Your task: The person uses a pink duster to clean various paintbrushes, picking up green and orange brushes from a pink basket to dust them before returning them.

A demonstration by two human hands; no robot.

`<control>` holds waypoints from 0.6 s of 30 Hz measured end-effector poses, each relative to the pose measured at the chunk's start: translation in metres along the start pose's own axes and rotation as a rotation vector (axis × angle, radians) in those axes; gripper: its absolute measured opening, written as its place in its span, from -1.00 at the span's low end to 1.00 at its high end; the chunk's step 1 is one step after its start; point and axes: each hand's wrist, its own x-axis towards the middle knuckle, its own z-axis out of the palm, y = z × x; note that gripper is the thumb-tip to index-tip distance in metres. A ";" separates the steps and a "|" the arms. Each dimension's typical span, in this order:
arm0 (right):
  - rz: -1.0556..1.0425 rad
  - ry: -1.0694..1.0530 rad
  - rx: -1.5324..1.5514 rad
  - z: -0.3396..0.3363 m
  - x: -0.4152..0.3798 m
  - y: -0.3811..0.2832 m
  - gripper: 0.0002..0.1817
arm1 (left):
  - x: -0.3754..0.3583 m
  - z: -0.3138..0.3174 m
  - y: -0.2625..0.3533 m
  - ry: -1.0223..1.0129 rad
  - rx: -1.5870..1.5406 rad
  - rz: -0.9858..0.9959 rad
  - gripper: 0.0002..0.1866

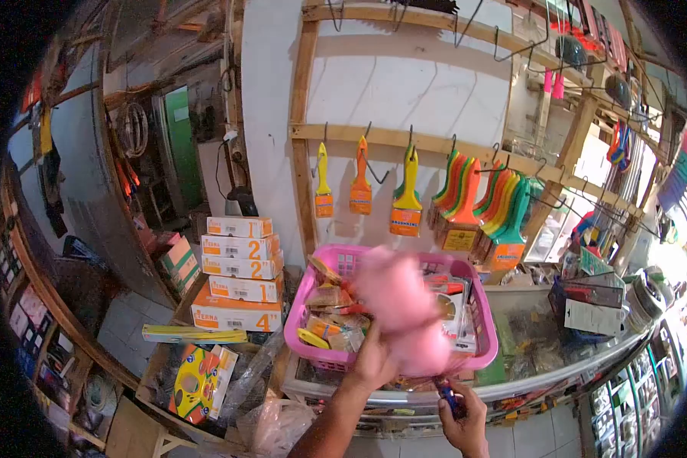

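A pink fluffy thing (404, 305), blurred by motion, is above the front of a pink plastic basket (298, 345). My left hand (375, 359) is against its lower left side; the fingers are mostly hidden behind it. Just below and to the right, my right hand (464, 420) is closed round a dark blue handle (452, 398), whose upper end reaches the pink thing's lower edge. Inside the basket lie packaged brushes (332, 330) on the left and white and red packs (459, 309) on the right.
Paint brushes (408, 191) hang from hooks on a wooden rail (389, 136) behind the basket. Stacked Eterna boxes (240, 290) stand to the left, with a yellow pack (195, 382) in front. A glass counter (542, 380) extends right, bearing a dark basket (588, 305).
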 end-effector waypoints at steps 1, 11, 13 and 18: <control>-0.108 -0.062 -0.087 -0.004 0.002 -0.006 -0.65 | 0.001 -0.010 -0.002 -0.034 0.067 0.050 -0.24; -0.153 -0.025 -0.106 -0.013 0.006 -0.012 -0.66 | 0.003 -0.014 -0.003 -0.169 0.096 0.156 -0.34; -0.070 -0.017 -0.091 -0.014 0.002 -0.002 -0.66 | 0.001 -0.002 0.002 -0.112 0.070 0.123 -0.33; 0.072 -0.008 -0.009 -0.015 0.003 -0.013 -0.63 | -0.004 -0.003 0.005 -0.175 0.222 0.206 -0.28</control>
